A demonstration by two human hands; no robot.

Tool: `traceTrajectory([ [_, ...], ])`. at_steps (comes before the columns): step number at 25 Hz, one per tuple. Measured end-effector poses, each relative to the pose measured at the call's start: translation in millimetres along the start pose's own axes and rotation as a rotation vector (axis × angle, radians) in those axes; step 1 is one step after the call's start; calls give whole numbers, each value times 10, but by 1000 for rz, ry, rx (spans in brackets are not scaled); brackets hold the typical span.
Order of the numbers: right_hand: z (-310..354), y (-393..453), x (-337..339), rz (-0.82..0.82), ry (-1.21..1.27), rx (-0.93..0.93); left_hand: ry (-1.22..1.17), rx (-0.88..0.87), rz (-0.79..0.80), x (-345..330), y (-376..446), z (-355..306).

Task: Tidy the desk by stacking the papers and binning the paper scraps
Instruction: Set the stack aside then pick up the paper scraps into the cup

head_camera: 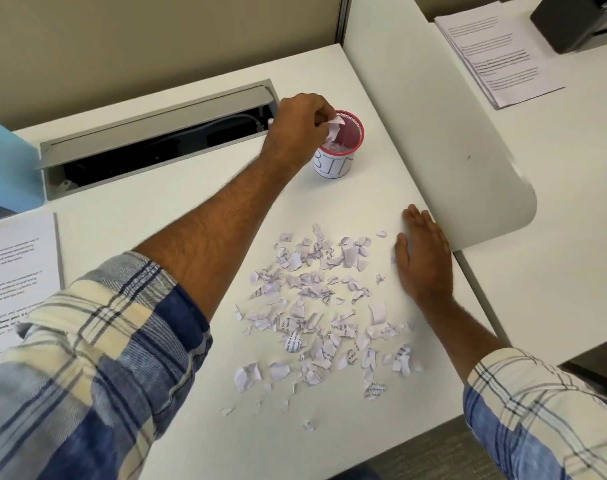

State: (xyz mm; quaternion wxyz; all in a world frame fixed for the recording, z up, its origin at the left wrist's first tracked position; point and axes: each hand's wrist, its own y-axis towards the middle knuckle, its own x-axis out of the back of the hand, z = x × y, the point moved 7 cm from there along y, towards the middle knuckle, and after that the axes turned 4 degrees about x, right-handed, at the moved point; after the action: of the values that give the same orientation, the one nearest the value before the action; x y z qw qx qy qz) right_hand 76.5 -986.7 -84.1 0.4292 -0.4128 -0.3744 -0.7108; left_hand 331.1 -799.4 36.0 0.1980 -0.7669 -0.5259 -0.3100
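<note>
Left hand (pixel 300 124) pinches scraps (pixel 335 128) over the red-rimmed bin (pixel 336 157). Right hand (pixel 423 258) lies flat, fingers straight, on the bench (pixel 191 216) beside scattered paper scraps (pixel 323 313). Printed pages (pixel 15 282) lie far left.

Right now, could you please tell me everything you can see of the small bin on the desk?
The bin is a small round cup standing upright on the white desk, beside the open cable tray. It has a pink-red rim and mesh-like inner wall, and a white paper label with hand-drawn letters reading BIN wraps its outside. Some scraps already lie inside. The left hand hovers over its mouth, pinching torn scraps above the opening.
</note>
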Motion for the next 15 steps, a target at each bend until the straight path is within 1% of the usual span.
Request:
traceTrajectory([
  [11,19,-5,19,-2,3,-1,-70,38,6,-64,12,-47],
  [15,13,-1,15,-2,2,1,-104,20,3,-33,-35,-84],
])
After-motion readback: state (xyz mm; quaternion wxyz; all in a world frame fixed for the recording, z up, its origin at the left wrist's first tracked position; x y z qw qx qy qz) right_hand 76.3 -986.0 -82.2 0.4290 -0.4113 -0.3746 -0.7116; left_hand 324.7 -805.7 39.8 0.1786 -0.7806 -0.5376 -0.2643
